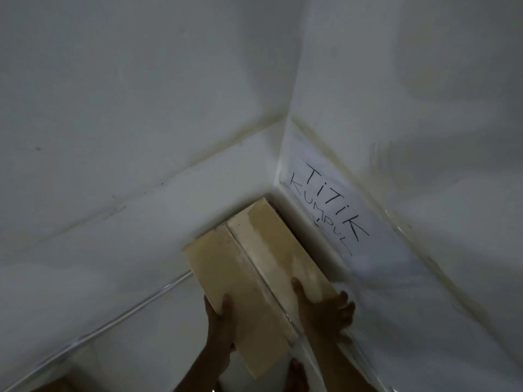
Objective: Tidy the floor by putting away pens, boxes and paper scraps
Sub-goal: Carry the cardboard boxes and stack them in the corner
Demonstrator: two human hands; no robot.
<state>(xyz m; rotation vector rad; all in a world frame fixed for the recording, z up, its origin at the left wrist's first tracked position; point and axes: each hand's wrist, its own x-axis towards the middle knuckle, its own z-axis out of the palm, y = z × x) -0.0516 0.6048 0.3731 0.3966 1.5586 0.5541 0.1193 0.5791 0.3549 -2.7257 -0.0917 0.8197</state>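
My left hand and right hand grip the box by its near end, fingers round its sides, thumbs on top. Its far end sits in the wall corner, beside the sign.

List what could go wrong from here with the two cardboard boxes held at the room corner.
1. The right box lies close to the handwritten paper sign low on the wall; sliding it could scrape or tear the sign.
2. The left hand grips the left box by one edge only, so it may tilt or slip.
3. The right hand is near the wall; fingers might get pinched.
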